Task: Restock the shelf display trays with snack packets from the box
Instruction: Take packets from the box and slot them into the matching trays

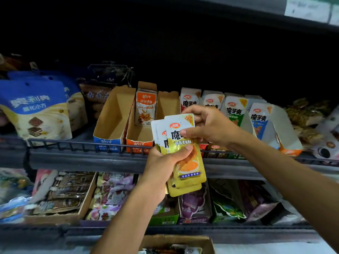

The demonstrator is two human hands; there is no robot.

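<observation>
The left hand (163, 162) gripped a small stack of yellow-and-white snack packets (183, 153), thumb pressed across the front one and fingers curled behind. The right hand (207, 125), at two o'clock from the left, pinched the top of the front packet between thumb and curled fingers. The stack stood upright in front of the shelf rail (88, 143), overlapping it in view. At eleven o'clock from the stack sat an orange tray (139, 143) holding a single orange packet (145, 107) at its back, and at nine o'clock from that an open blue tray (107, 142). At one o'clock from the hands, white packets (236, 107) stood in a row of trays. The cardboard box (176, 241) lay at six o'clock, at the frame's bottom edge.
</observation>
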